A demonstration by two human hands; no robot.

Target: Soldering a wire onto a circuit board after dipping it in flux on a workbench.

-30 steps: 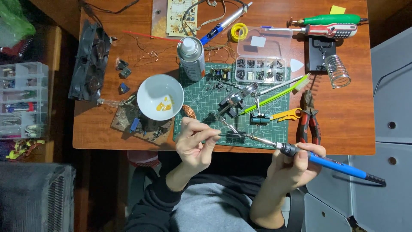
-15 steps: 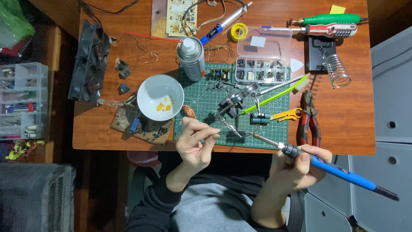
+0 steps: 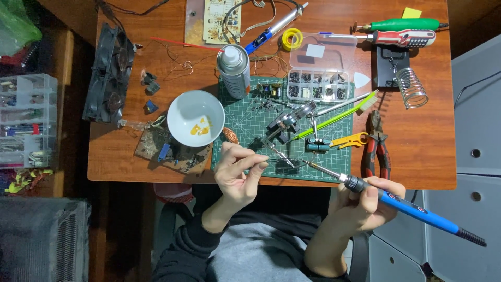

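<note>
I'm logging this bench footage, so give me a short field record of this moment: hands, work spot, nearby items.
left hand: fingers pinched on a thin wire, too fine to identify, over the near edge of the green mat
right hand: grips a blue soldering iron, tip pointing towards the small dark part on the mat
bowl: white, yellow residue inside, left of mat
spray can: upright, at mat's far left corner
parts box: clear, lid open
pliers: red-handled, right of mat
iron stand: coil, empty

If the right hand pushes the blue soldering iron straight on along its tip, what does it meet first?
Probably the small dark part on the green cutting mat, just beyond the iron's tip; the right hand grips the soldering iron. Height is unclear.
</note>
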